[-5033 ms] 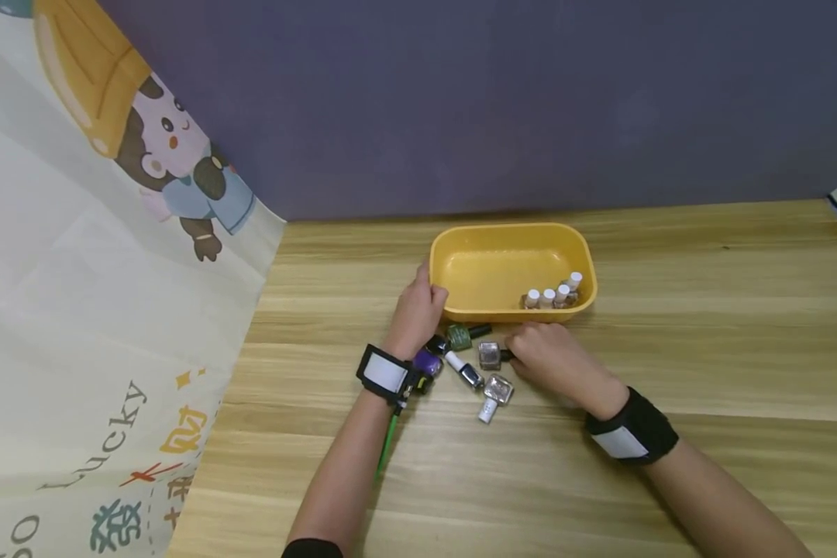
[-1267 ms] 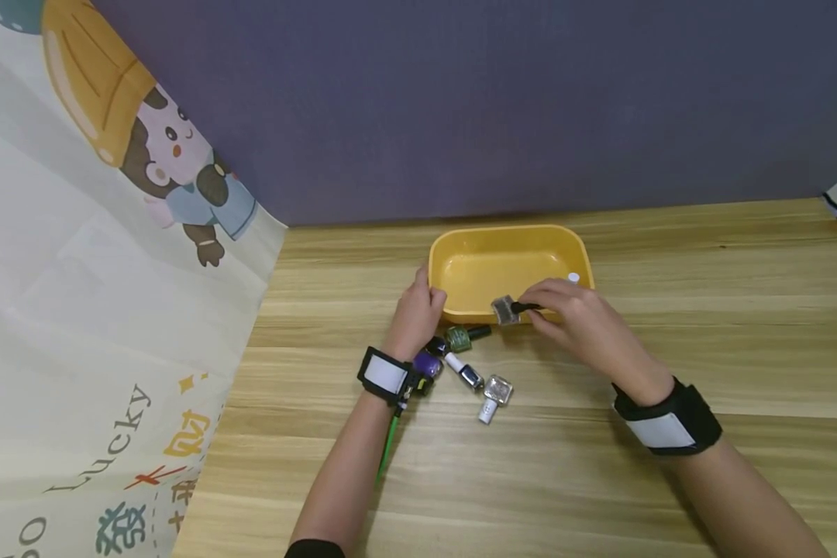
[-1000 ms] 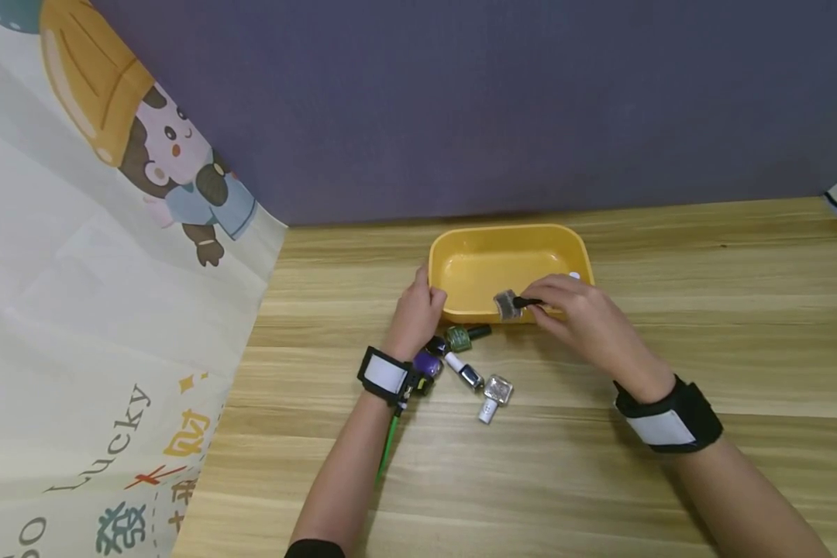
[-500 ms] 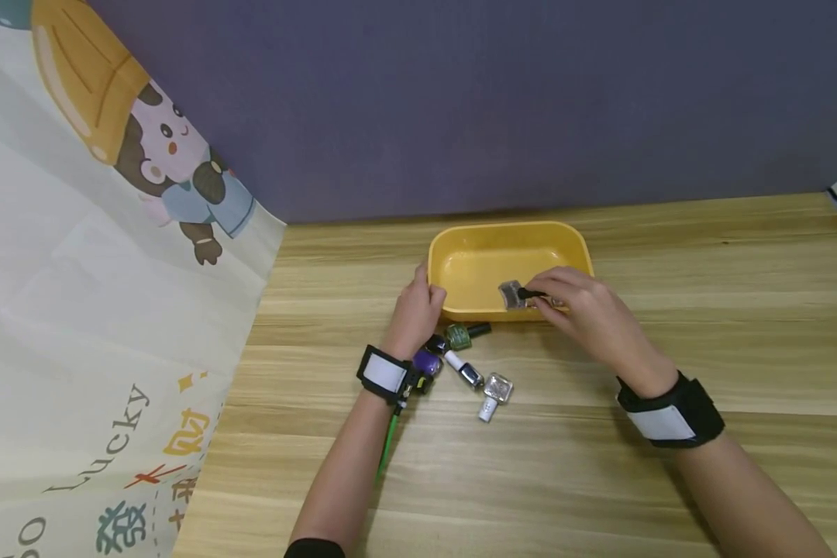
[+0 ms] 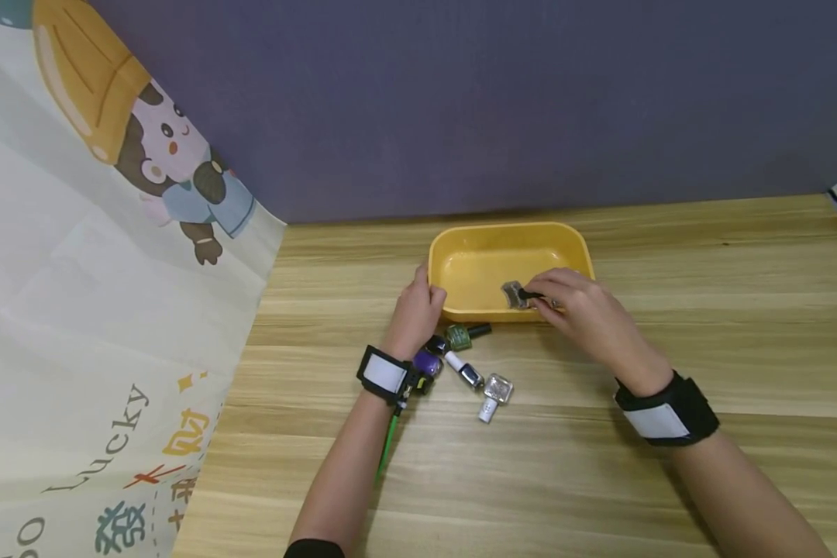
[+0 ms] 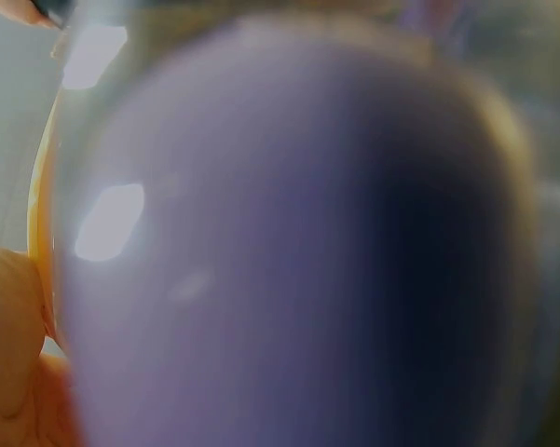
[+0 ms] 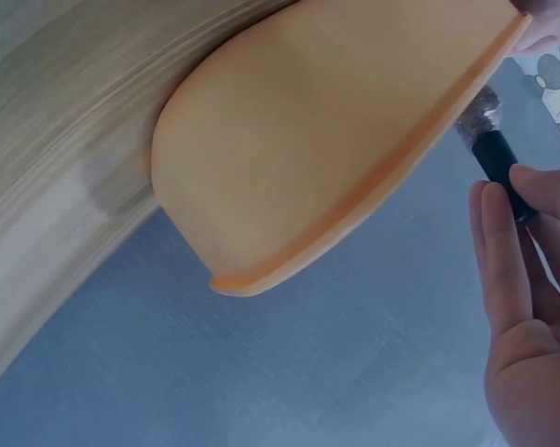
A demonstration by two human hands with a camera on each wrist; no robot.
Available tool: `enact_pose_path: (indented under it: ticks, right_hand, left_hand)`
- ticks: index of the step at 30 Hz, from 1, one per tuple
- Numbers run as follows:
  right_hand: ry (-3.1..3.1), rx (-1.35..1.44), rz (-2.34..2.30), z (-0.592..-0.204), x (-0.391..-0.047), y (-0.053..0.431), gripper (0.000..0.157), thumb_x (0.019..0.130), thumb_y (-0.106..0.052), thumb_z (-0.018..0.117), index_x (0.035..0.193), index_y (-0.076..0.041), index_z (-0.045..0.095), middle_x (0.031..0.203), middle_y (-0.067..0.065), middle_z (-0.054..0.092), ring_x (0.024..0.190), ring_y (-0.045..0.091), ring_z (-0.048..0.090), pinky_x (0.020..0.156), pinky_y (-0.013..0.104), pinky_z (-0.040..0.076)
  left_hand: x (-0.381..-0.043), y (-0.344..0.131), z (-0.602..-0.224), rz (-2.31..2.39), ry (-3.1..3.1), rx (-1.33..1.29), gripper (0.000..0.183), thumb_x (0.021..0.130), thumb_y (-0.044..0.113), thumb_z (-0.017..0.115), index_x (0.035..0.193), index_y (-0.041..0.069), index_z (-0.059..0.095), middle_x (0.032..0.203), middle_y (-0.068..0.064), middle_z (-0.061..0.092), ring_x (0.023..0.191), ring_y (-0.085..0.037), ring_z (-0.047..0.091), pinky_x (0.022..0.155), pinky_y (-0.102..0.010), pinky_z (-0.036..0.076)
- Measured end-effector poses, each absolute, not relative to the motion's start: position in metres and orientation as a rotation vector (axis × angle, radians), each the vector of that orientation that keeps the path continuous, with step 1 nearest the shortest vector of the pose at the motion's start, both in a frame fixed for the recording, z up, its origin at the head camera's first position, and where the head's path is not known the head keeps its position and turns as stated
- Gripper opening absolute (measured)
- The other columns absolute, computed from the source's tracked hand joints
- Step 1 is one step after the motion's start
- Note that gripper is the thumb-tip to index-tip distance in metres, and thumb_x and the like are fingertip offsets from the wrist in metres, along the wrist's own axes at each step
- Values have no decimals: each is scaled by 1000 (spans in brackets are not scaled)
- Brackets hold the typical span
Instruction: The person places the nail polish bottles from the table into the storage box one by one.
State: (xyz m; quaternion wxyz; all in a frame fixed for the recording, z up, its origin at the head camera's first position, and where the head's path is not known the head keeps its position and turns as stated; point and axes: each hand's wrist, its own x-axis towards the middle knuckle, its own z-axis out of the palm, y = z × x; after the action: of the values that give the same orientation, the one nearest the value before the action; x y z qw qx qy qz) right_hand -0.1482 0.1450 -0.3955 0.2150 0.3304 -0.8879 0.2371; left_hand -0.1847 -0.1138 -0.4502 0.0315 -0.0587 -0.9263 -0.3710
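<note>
My right hand pinches the black cap of a glittery silver nail polish bottle. The bottle points left, over the near side of a yellow plastic bin. At the bin's left end my left hand grips the wall, its thumb by the rim. In the right wrist view the bottle's glass is partly hidden behind the bin's rim. White-capped bottles in the bin's near right corner are mostly covered by my right hand. A purple bottle fills the left wrist view, blurred.
On the wooden table before the bin lie a green bottle, a dark bottle with a white cap, a clear glittery bottle and a purple bottle beside the left wrist. A dark blue panel stands behind.
The right hand has lifted the black-capped silver bottle off the table and carried it up over the bin, then slightly farther in and right. The left hand keeps its grip on the bin.
</note>
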Motion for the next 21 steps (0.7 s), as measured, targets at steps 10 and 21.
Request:
enact_pose_path:
  ticks: [10,21]
  right_hand:
    - [-2484,928,662,-400,-152,144,24,79,-11,66,102,-6,66,100,7,62,90,19,58,74,33,49]
    - [-2432,963,680,-412,-159,142,21,81,-11,64,101,-6,65,99,6,62,91,19,58,77,34,48]
  left_hand:
    - [-186,-114,-451,-1155,-2844,-192,55,92,27,35,143,10,25,81,-4,52,61,-15,50,54,-27,42]
    - [-185,-114,-449,-1145,-2851,-179,56,92,28,36,143,10,25,81,-4,52,62,-15,50,54,-28,42]
